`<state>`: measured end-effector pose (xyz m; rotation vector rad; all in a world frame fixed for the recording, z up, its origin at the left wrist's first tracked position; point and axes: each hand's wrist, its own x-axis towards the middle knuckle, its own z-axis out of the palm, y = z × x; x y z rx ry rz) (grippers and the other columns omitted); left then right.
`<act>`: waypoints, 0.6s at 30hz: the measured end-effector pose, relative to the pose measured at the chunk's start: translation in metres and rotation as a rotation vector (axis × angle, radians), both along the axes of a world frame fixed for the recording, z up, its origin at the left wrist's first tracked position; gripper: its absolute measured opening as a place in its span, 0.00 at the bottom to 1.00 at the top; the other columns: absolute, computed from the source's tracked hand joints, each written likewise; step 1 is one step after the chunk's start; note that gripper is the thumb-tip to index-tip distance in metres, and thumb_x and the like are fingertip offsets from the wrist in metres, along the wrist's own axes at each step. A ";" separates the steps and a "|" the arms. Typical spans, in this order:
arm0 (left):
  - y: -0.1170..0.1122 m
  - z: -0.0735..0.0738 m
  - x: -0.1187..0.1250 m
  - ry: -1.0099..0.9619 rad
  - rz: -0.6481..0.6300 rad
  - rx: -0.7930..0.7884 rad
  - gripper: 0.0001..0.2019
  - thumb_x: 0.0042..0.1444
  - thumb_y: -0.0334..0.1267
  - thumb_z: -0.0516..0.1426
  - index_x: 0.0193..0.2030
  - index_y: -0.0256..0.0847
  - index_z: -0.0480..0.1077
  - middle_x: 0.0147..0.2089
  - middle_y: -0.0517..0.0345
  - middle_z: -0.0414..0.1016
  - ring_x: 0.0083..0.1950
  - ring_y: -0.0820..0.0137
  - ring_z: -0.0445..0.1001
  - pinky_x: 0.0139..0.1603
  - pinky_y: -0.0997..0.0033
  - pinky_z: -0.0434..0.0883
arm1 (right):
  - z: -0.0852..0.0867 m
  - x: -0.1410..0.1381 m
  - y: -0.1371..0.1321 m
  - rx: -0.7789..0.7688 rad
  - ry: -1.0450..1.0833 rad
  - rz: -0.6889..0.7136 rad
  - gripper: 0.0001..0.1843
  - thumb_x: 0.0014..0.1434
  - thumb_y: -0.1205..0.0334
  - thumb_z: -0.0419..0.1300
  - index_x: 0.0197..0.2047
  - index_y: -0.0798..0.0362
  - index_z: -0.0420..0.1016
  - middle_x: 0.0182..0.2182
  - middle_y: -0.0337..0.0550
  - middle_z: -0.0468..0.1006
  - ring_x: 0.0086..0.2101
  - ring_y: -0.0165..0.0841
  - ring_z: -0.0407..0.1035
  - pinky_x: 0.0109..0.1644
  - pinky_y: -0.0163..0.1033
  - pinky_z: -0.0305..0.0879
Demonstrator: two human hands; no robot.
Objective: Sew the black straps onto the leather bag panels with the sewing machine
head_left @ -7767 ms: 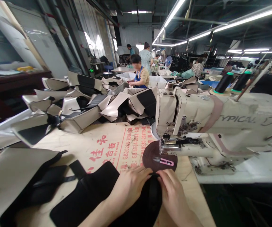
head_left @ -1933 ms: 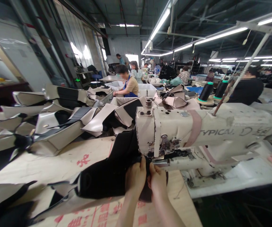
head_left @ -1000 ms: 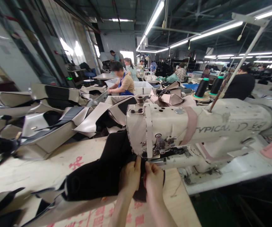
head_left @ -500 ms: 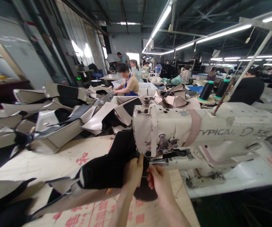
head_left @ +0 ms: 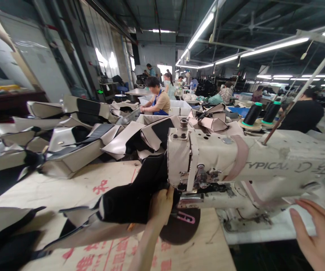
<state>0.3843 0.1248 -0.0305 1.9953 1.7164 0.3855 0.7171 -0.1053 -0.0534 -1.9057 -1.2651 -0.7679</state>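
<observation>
My left hand (head_left: 161, 205) is closed on a black fabric piece (head_left: 128, 201), pressing it against the head of a cream sewing machine (head_left: 236, 165) just left of the needle. The fabric runs leftward and joins a beige and black cover lying on the plywood table (head_left: 66, 188). A dark round pad with pink snips (head_left: 183, 222) sits under the machine arm. My right hand (head_left: 317, 235) is at the lower right, fingers stretched out and apart, holding nothing, near the machine's base.
Heaps of beige and black seat covers (head_left: 75, 135) fill the table's far and left side. Two black thread cones (head_left: 252, 113) stand behind the machine. A seated person in a blue apron (head_left: 158, 99) and other people work at tables further back.
My right hand has left the fabric at the needle and swung out to the lower right, fingers spread. The left hand stays gripping the black fabric. The round pad and snips now show.
</observation>
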 end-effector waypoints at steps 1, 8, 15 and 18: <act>0.001 0.000 0.000 -0.002 -0.001 0.005 0.24 0.61 0.44 0.40 0.27 0.37 0.73 0.34 0.45 0.78 0.36 0.66 0.75 0.31 0.73 0.58 | -0.002 0.010 -0.004 -0.053 -0.033 0.020 0.26 0.56 0.44 0.51 0.47 0.57 0.68 0.46 0.52 0.69 0.47 0.46 0.64 0.55 0.50 0.56; 0.002 0.001 0.000 0.000 -0.005 0.001 0.23 0.60 0.44 0.42 0.27 0.37 0.73 0.32 0.45 0.78 0.35 0.66 0.75 0.31 0.73 0.59 | -0.013 0.021 -0.010 -0.215 -0.215 0.109 0.27 0.60 0.49 0.45 0.58 0.55 0.58 0.53 0.49 0.65 0.52 0.45 0.60 0.59 0.54 0.50; 0.002 0.000 0.000 0.000 -0.006 -0.014 0.26 0.61 0.46 0.40 0.25 0.37 0.73 0.31 0.44 0.78 0.35 0.65 0.76 0.29 0.72 0.58 | -0.055 0.003 -0.003 -0.036 -0.162 0.085 0.28 0.59 0.60 0.51 0.62 0.55 0.54 0.54 0.51 0.64 0.53 0.46 0.61 0.56 0.51 0.58; -0.001 0.001 -0.002 0.005 -0.009 -0.008 0.28 0.61 0.47 0.38 0.24 0.37 0.73 0.30 0.44 0.78 0.33 0.66 0.76 0.29 0.72 0.58 | -0.079 0.004 -0.007 -0.076 -0.189 0.139 0.29 0.59 0.60 0.51 0.63 0.53 0.52 0.54 0.50 0.65 0.51 0.45 0.63 0.54 0.51 0.60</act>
